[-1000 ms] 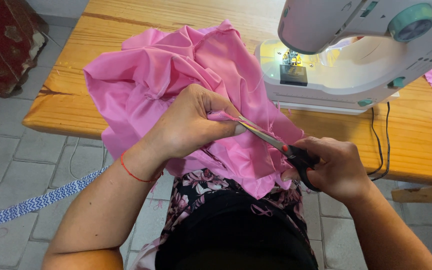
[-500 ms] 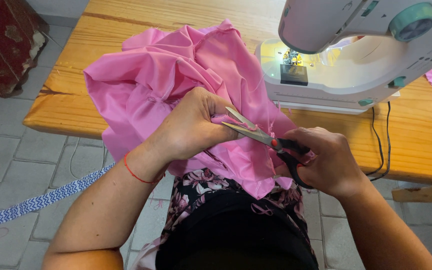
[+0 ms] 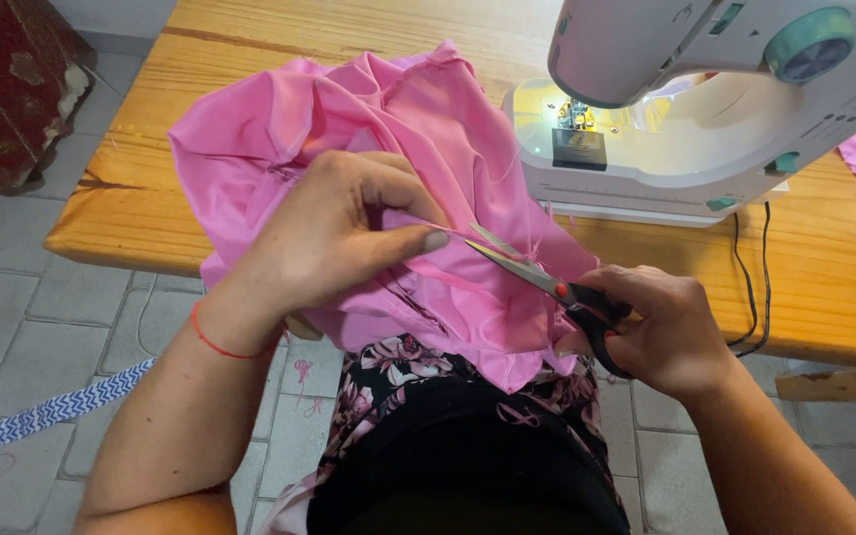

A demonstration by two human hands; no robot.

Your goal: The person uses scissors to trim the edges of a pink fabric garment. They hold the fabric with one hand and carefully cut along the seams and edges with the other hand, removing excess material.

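Between the left hand's [image 3: 334, 233] pinching thumb and forefinger and the right hand [image 3: 661, 332], a narrow edge of the pink fabric [image 3: 369, 119] is pulled taut, which gives the blades a firm line to bite. The left fingers are clenched on that edge; the right fingers are curled through the dark handles of the scissors [image 3: 537, 277], whose blades stand slightly parted with their tips at the fabric just beyond the left thumb. Most of the cloth is bunched past the left knuckles, draped over the near edge of the wooden table [image 3: 131, 198] and down to the lap. Beyond the scissor tips, close by, sits the white sewing machine [image 3: 705, 109], its cord [image 3: 760, 277] hanging just past the right knuckles. Open room lies left of the left wrist.
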